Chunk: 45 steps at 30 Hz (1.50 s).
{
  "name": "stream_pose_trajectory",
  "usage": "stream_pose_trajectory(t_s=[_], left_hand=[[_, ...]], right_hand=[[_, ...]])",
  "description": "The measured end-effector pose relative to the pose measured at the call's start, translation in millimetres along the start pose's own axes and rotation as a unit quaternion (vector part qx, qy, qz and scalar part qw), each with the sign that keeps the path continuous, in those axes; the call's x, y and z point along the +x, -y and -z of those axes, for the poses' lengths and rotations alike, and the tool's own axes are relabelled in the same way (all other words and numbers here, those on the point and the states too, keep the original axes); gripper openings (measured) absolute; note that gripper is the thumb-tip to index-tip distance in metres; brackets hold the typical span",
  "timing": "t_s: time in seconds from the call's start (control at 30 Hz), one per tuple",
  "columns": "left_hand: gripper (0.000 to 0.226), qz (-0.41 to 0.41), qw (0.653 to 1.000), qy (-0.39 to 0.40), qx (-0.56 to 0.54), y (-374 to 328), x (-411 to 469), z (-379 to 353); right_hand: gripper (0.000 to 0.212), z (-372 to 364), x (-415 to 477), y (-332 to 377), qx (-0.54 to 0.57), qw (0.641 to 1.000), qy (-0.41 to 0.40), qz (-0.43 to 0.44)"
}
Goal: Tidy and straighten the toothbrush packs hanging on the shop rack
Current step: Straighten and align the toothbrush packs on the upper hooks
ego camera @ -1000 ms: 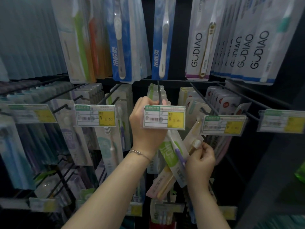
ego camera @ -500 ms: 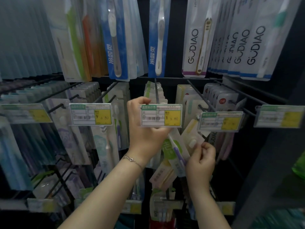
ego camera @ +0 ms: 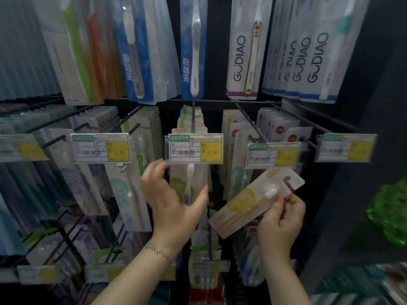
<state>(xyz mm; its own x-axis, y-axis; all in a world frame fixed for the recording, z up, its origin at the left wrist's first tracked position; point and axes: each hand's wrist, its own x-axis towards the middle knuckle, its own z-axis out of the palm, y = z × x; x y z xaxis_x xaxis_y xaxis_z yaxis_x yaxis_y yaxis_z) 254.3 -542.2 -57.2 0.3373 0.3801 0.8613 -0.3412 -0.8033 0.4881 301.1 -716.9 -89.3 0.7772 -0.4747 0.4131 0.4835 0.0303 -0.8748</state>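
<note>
Dark shop rack [ego camera: 217, 62], tilted yellow toothbrush pack [ego camera: 243, 205] pinched in right grip [ego camera: 282, 221], left grip [ego camera: 171, 205] spread, empty, beside it.

The loose pack [ego camera: 253, 201] lies tilted right of the middle price tag [ego camera: 195, 147] (below it), left of the rack's side panel [ego camera: 361, 150].

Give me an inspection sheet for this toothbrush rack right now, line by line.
Surface: dark rack of wire hooks, price tags in front.
Job's things: yellow toothbrush pack off any hook, tilted; hanging packs in rows.
Clutter: nothing seen.
Hands: left hand open, fingers spread below middle price tag; right hand pinches the yellow toothbrush pack.
Cables: nothing seen.
Surroundings: blurred green object at right.
</note>
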Motion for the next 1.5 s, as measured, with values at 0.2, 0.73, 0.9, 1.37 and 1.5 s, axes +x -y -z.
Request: stream_pose_trajectory(t_s=[0.2, 0.73, 0.9, 1.37, 1.5], left_hand=[[0.025, -0.07, 0.995, 0.063, -0.019, 0, -44, 2], [0.024, 0.135, 0.941, 0.289, -0.116, -59, -7, -60], [0.014, 0.237, 0.905, 0.274, -0.223, -57, -5, -65], [0.021, 0.227, 0.893, 0.258, -0.291, -60, 20, -73], [0.018, 0.207, 0.897, 0.257, -0.295, -60, 24, -71]], right_hand=[[0.02, 7, 20, 1, -0.031, 0.996, 0.078, 0.013], [0.027, -1, 40, 20, 0.013, 0.969, 0.238, 0.062], [0.023, -4, 49, 26, -0.012, 0.959, 0.269, 0.09], [0.02, -24, 72, 36, -0.024, 0.972, 0.218, 0.085], [0.019, -26, 75, 35, -0.018, 0.975, 0.217, 0.048]])
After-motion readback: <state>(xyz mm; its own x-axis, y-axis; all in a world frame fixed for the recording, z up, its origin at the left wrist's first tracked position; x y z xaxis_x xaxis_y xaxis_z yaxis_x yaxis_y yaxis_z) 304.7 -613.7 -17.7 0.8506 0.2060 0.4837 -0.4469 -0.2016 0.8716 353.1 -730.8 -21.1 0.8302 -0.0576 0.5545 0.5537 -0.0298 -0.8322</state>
